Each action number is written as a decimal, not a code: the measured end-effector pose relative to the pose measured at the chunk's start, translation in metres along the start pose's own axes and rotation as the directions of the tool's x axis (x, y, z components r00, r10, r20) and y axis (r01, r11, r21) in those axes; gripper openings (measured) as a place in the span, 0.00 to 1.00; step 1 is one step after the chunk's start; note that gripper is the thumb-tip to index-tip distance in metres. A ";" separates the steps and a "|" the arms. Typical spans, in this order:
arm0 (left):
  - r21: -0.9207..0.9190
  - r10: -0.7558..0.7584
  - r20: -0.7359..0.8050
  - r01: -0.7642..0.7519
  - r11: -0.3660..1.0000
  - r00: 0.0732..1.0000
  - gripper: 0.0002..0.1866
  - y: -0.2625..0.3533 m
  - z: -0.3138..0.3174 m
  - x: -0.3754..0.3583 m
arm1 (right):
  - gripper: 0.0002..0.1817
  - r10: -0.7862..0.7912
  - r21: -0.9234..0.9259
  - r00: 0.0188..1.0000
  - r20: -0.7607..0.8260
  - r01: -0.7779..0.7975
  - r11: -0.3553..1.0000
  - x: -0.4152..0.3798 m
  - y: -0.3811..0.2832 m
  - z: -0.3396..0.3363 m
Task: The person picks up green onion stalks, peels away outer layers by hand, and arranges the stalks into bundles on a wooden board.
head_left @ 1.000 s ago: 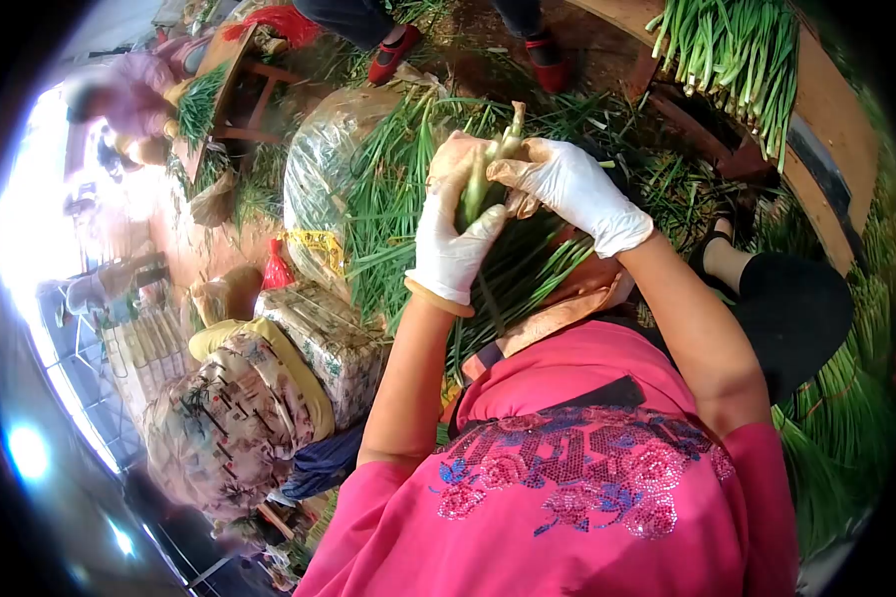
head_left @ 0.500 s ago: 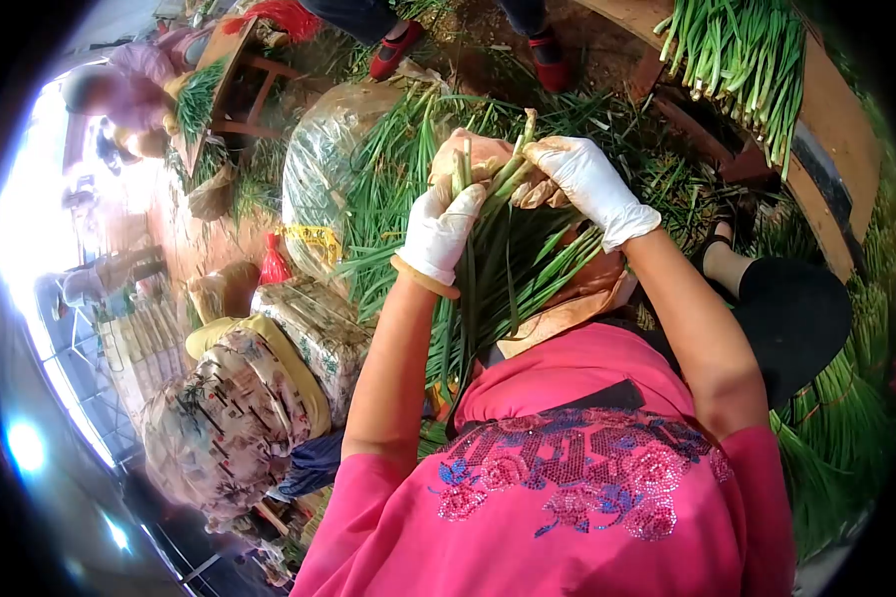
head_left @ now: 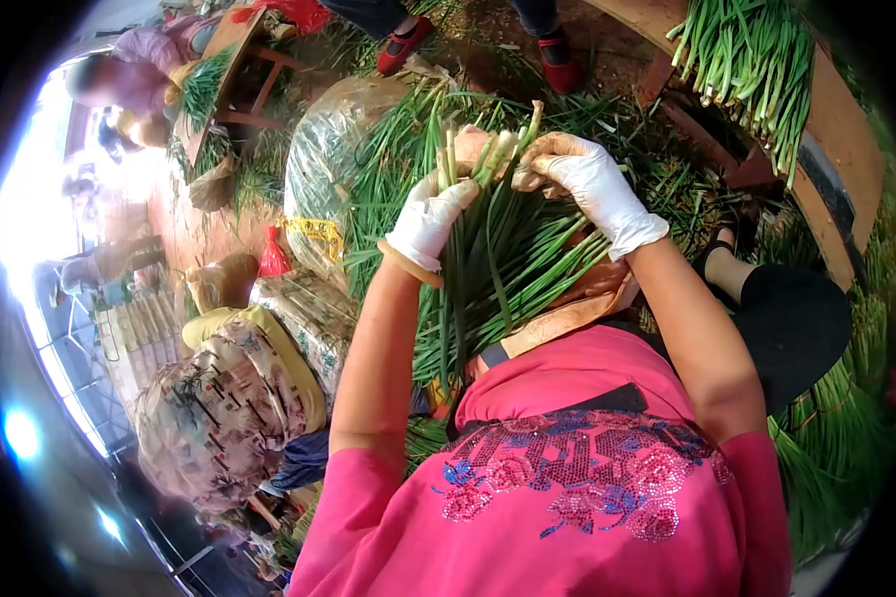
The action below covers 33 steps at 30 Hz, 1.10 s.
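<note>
My left hand (head_left: 426, 221), in a white glove stained at the fingertips, is closed around several green onions (head_left: 486, 159). Their pale root ends point up and away from me, and their long leaves hang down towards my lap. My right hand (head_left: 585, 187), gloved too, is just to the right with its fingers curled in a pinch by a single stalk (head_left: 536, 117). Those fingertips partly hide where they meet that stalk. Beneath both hands, a loose heap of green onions (head_left: 558, 274) lies across my lap over a brownish cover (head_left: 607, 289).
Bundled green onions (head_left: 752, 75) lie on a curved wooden table (head_left: 846, 129) at upper right. A clear plastic bag (head_left: 319, 149) stands left of the heap. A co-worker in a patterned top (head_left: 219, 408) is at lower left. Red shoes (head_left: 562, 75) of another person show ahead.
My left hand has shifted slightly left, and the pale stalk ends now fan out between the hands. My right fingers have drawn a little apart from the left hand.
</note>
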<state>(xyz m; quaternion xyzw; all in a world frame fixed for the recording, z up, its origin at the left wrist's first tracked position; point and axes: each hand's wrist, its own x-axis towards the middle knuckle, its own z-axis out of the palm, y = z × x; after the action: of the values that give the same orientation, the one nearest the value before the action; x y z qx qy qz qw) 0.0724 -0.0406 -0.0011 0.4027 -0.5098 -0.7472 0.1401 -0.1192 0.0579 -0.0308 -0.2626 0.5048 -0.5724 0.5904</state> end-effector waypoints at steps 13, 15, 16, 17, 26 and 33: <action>0.084 0.179 0.068 -0.184 0.979 0.981 0.25 -0.011 0.011 0.003 | 0.12 0.029 -0.042 1.000 0.003 -0.029 0.999 0.000 -0.003 0.022; 0.166 0.236 0.091 -0.248 0.954 0.968 0.24 -0.018 0.013 0.003 | 0.13 0.020 -0.017 1.000 0.017 -0.020 1.000 0.002 -0.001 0.023; 0.139 0.224 0.104 -0.237 0.961 0.969 0.24 -0.015 0.016 0.000 | 0.13 0.044 0.014 0.999 0.007 -0.044 0.999 0.002 -0.003 0.022; 0.111 0.212 0.116 -0.225 0.968 0.970 0.24 -0.012 0.019 -0.002 | 0.13 0.069 0.046 0.998 -0.002 -0.069 0.997 0.002 -0.003 0.022; -0.021 -0.028 -0.147 0.026 0.999 0.989 0.19 0.029 0.001 -0.002 | 0.15 0.041 0.036 0.995 0.087 -0.044 0.998 0.007 0.022 0.004; 0.346 -0.221 0.096 0.176 0.922 0.970 0.22 0.012 -0.007 0.005 | 0.11 0.145 0.040 0.982 0.117 -0.151 0.988 0.014 0.021 0.003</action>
<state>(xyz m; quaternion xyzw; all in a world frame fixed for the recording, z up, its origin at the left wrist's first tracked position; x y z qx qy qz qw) 0.0720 -0.0536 0.0065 0.4196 -0.5938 -0.6853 -0.0413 -0.1101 0.0482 -0.0521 -0.2420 0.4744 -0.5232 0.6653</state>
